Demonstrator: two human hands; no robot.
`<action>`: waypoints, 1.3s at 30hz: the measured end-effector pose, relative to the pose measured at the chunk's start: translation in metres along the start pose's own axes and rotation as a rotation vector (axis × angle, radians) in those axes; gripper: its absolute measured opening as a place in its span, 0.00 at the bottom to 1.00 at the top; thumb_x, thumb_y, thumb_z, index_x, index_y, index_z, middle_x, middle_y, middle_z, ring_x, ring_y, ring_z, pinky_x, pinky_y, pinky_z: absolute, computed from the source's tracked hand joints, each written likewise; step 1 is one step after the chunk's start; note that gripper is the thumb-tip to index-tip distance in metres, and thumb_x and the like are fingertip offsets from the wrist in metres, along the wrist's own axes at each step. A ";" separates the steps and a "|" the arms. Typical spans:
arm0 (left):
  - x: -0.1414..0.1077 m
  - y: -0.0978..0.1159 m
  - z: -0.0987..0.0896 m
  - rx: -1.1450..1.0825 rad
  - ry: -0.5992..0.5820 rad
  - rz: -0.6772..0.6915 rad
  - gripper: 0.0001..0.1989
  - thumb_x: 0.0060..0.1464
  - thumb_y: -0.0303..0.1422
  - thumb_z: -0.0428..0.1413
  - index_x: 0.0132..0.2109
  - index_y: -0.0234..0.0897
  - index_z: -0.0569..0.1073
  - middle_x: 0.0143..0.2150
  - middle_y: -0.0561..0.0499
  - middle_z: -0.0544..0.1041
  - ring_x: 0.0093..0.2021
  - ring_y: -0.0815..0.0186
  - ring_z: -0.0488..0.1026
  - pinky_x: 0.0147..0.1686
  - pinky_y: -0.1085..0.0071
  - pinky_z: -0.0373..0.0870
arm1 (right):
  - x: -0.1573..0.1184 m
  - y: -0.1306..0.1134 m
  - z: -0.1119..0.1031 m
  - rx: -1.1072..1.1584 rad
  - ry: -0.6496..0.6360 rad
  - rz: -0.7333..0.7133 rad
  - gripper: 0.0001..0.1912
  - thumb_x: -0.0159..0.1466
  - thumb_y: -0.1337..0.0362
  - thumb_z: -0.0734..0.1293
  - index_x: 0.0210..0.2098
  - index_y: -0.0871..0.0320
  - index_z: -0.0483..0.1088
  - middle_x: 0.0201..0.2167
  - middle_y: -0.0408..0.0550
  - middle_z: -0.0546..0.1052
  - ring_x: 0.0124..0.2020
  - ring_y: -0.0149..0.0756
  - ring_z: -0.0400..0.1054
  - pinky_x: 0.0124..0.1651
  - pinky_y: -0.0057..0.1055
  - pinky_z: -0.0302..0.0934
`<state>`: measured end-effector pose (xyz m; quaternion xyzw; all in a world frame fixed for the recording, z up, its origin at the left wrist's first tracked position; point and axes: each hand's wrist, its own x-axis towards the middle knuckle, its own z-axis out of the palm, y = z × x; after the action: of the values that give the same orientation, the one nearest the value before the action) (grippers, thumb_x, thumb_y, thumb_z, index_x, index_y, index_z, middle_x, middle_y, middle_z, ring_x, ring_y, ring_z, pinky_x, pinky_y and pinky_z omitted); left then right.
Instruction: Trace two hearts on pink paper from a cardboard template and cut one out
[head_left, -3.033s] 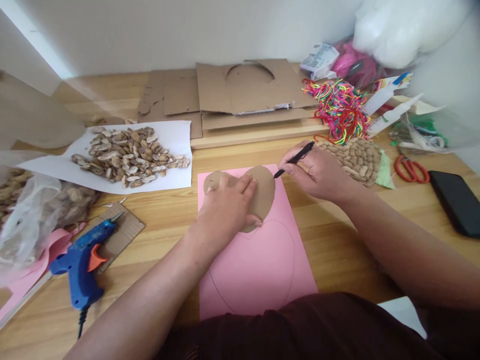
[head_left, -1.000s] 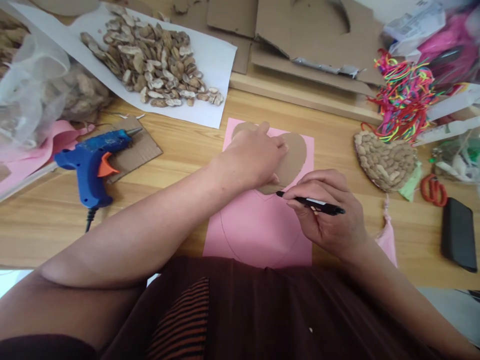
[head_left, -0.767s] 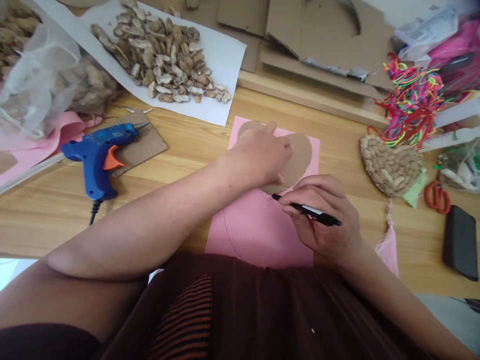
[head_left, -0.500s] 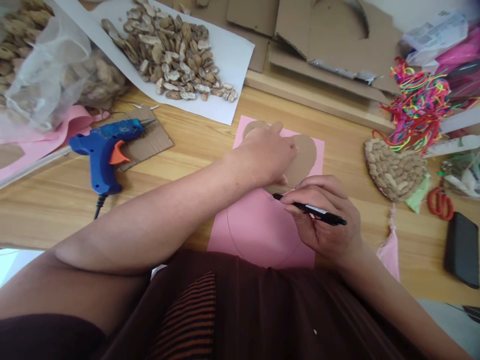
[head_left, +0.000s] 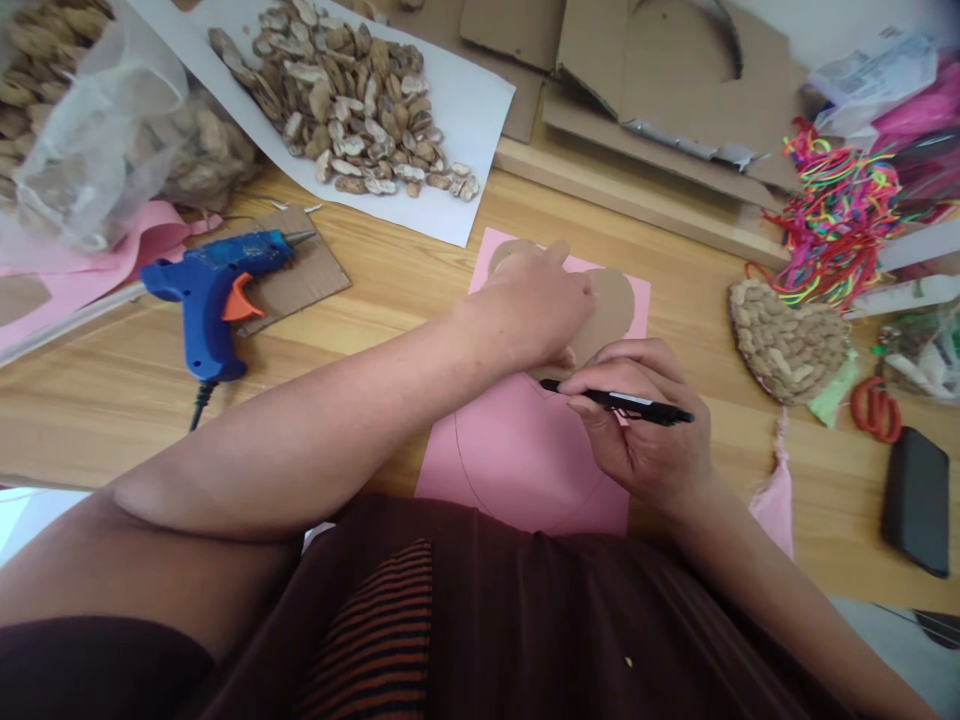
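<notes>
My left hand [head_left: 536,300] lies over a brown cardboard heart [head_left: 611,305], its fingers spread and pressing down. That heart rests on a sheet of pink paper [head_left: 517,450], which bears a thin drawn curve. My right hand [head_left: 649,410] is closed around a black pen [head_left: 630,403], held slantwise. The pen's tip meets the pink paper close to the cardboard's lower end, just beneath my left wrist. Part of the cardboard is hidden under my left hand.
A blue glue gun [head_left: 214,290] lies left on a cardboard scrap. Behind are peanut shells [head_left: 367,110] on white paper and cardboard pieces [head_left: 675,90]. To the right are a shell-covered heart [head_left: 784,335], colourful cords [head_left: 840,215], red-handled scissors [head_left: 876,408] and a black phone [head_left: 916,500].
My right hand and the pen have shifted slightly up and left along the cardboard's lower end. My left hand stays in place on the cardboard heart.
</notes>
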<state>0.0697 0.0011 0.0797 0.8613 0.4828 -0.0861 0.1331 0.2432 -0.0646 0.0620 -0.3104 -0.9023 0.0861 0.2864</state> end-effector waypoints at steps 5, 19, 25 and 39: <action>0.000 0.000 0.000 0.022 0.008 0.018 0.35 0.59 0.51 0.61 0.70 0.47 0.67 0.65 0.48 0.75 0.64 0.45 0.60 0.55 0.52 0.63 | -0.002 0.004 -0.003 0.034 0.006 0.016 0.07 0.72 0.60 0.65 0.41 0.51 0.76 0.30 0.45 0.81 0.37 0.42 0.73 0.43 0.41 0.69; -0.001 0.001 0.000 -0.013 -0.035 -0.025 0.34 0.60 0.50 0.60 0.71 0.59 0.63 0.69 0.56 0.71 0.67 0.43 0.56 0.59 0.50 0.61 | -0.014 0.022 -0.022 0.029 0.015 0.098 0.05 0.71 0.62 0.67 0.40 0.52 0.76 0.32 0.48 0.79 0.39 0.44 0.73 0.43 0.41 0.68; -0.002 0.001 -0.001 -0.031 -0.012 -0.025 0.33 0.60 0.49 0.61 0.70 0.57 0.66 0.66 0.53 0.74 0.66 0.45 0.58 0.58 0.52 0.62 | -0.011 0.019 -0.022 -0.024 -0.001 0.041 0.03 0.69 0.65 0.68 0.40 0.53 0.75 0.31 0.47 0.80 0.39 0.44 0.72 0.45 0.41 0.68; 0.000 0.000 0.000 0.027 0.017 0.005 0.33 0.59 0.50 0.61 0.68 0.50 0.69 0.61 0.48 0.78 0.64 0.45 0.62 0.51 0.55 0.64 | -0.001 0.004 -0.005 0.029 -0.007 -0.015 0.07 0.72 0.60 0.66 0.39 0.52 0.75 0.30 0.45 0.80 0.39 0.42 0.73 0.44 0.40 0.68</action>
<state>0.0695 0.0014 0.0793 0.8649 0.4805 -0.0850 0.1179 0.2491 -0.0622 0.0638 -0.2992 -0.9043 0.0981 0.2881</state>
